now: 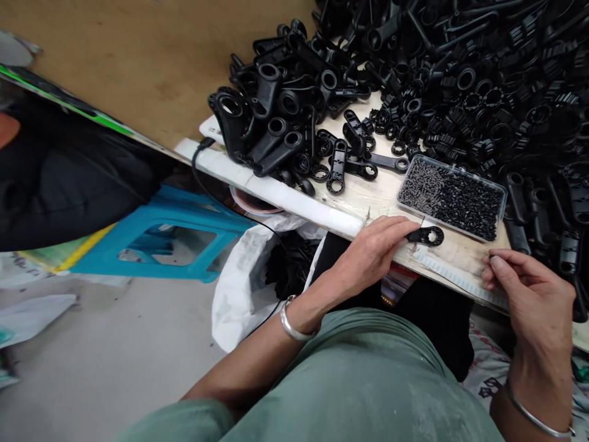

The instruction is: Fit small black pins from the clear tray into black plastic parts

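At the table's front edge my left hand (375,248) is closed on a small black plastic arm piece (436,242). One end of the piece, with a round hole, sticks out past the fingertips; my fingers cover the rest. To the right, my right hand (536,291) hovers by the edge with thumb and forefinger pinched together. Whatever they hold, if anything, is too small to make out. Just beyond both hands stands a clear plastic box (499,212), filled with tiny grey metal pieces on its left and tiny black pieces on its right.
Black plastic arms (276,132) are heaped at the back left, with more black rings and parts (464,80) behind the box. Below the edge hangs a white sack (234,288) with black parts inside. A blue stool (151,245) stands on the floor at left.
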### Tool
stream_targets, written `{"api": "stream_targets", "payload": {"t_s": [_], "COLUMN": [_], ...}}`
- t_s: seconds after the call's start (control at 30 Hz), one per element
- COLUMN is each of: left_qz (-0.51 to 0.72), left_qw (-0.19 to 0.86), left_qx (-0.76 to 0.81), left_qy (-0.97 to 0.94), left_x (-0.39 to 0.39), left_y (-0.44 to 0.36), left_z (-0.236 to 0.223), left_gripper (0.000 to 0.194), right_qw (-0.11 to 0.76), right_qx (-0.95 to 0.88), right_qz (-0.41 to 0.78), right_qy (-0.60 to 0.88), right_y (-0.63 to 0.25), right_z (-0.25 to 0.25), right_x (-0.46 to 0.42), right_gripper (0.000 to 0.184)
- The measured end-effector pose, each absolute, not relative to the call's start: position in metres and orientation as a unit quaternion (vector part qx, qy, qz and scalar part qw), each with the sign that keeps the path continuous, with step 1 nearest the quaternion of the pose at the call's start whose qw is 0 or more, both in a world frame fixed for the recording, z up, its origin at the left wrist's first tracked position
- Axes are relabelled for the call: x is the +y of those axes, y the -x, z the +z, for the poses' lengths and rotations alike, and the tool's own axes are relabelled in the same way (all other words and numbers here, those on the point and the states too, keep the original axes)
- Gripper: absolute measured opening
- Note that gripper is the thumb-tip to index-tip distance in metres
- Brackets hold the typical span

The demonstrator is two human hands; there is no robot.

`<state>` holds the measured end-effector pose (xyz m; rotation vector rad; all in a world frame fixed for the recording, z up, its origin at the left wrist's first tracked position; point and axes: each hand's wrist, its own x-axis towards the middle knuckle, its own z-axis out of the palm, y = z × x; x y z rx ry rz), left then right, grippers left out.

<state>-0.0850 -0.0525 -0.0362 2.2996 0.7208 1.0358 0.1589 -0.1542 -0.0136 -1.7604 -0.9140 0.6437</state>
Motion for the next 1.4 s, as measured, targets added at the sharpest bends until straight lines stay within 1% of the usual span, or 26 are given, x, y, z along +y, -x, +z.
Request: {"api": "stream_targets", "payload": {"t_s": [0.27,0.57,0.67,0.77,0.87,1.03,1.13,1.3,1.4], "left_qz": [0.402,0.428,0.437,0.436,0.427,0.418,0.428,0.457,0.458], "left_qw": [0.260,0.240,0.223,0.203,0.179,0.164,0.157,0.175,0.201], "left_qx": [0.264,0.260,0.255,0.259,0.266,0.261,0.257,0.247,0.259], "left_qy": [-0.837,-0.832,-0.833,-0.838,-0.846,-0.855,-0.852,-0.836,-0.826], "left_x": [-0.052,-0.051,-0.053,-0.058,-0.063,-0.072,-0.075,-0.077,-0.076], "left_y": [0.087,0.085,0.082,0.078,0.075,0.069,0.065,0.060,0.061], "left_z": [-0.034,-0.031,-0.030,-0.028,-0.026,-0.027,-0.029,-0.031,-0.032], "left_gripper": [0.030,0.028,0.026,0.025,0.026,0.031,0.027,0.023,0.022], "right_qw": [0.505,0.497,0.481,0.442,0.403,0.369,0.353,0.335,0.344], "right_qx": [-0.378,-0.375,-0.399,-0.459,-0.528,-0.602,-0.621,-0.621,-0.594], "right_qz": [0.266,0.261,0.252,0.247,0.203,0.089,0.042,0.002,0.027], "right_qy": [0.729,0.738,0.739,0.730,0.719,0.703,0.699,0.709,0.727], "right_y": [-0.158,-0.160,-0.152,-0.135,-0.114,-0.096,-0.093,-0.091,-0.094], "right_z": [-0.014,-0.015,-0.012,-0.009,-0.009,-0.011,-0.012,-0.017,-0.016], "right_x": [-0.155,-0.157,-0.158,-0.154,-0.145,-0.133,-0.130,-0.127,-0.128], "right_gripper": [0.024,0.025,0.023,0.019,0.020,0.020,0.021,0.017,0.014]}}
